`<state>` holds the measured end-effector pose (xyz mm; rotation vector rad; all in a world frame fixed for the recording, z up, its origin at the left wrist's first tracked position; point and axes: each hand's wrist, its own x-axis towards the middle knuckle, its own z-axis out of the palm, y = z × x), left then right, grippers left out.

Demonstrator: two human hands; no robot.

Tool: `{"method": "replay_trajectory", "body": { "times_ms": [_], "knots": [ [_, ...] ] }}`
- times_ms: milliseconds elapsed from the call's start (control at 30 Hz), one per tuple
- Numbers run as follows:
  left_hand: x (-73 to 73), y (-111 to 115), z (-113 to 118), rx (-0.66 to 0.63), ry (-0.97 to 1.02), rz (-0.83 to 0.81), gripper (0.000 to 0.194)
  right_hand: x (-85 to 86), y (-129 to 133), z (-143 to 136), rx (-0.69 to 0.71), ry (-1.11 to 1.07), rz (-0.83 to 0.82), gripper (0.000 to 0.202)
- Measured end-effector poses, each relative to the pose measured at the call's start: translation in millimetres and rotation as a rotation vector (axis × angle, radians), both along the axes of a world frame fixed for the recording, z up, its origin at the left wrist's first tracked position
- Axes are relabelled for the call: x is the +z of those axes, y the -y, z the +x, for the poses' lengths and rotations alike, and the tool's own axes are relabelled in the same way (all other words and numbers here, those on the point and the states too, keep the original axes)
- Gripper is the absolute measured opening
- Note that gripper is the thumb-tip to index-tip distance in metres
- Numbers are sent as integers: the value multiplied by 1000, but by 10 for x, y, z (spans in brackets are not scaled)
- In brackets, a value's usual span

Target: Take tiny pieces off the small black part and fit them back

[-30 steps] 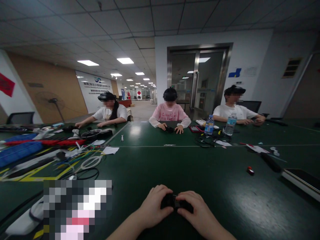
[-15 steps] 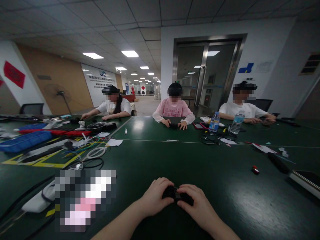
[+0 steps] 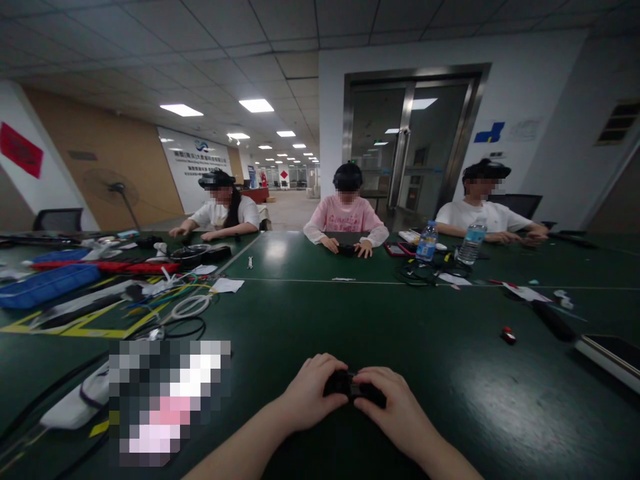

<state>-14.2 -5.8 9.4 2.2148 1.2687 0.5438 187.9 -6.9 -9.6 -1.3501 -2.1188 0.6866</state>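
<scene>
Both of my hands are closed on a small dark object (image 3: 353, 388) low over the green table (image 3: 280, 320), in front of me. From the left, my left hand (image 3: 316, 393) wraps its end, with fingers over the far side and thumb on the near side. My right hand (image 3: 393, 400) grips the other end in the same way. The object is black, and its middle shows between the thumbs and fingertips. The fingers hide much of it, so I cannot tell its exact kind.
A white power strip (image 3: 75, 400), cables and a blurred-out patch lie to my left, with a blue tray (image 3: 50, 285) beyond. Bottles (image 3: 426, 243) stand across the table. To the right are a small red item (image 3: 508, 335) and a flat device (image 3: 610, 363). Three people sit opposite.
My view has shifted slightly. My hands keep the same hold on the black object. The person at the far left has drawn one hand slightly inward.
</scene>
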Motion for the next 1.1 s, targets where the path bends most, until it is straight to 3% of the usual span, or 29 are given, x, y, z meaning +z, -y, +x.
{"method": "replay_trajectory", "body": {
  "times_ms": [633,867,1100],
  "knots": [
    [-45,-11,3,16,-7,12,40,38,16,-17,1,0,-2,24],
    [-57,-11,-7,-1,1,2,54,51,14,-30,-1,15,8,20],
    [-54,-12,-6,-4,-3,0,49,56,28,-24,-8,16,-14,21]
  ]
}}
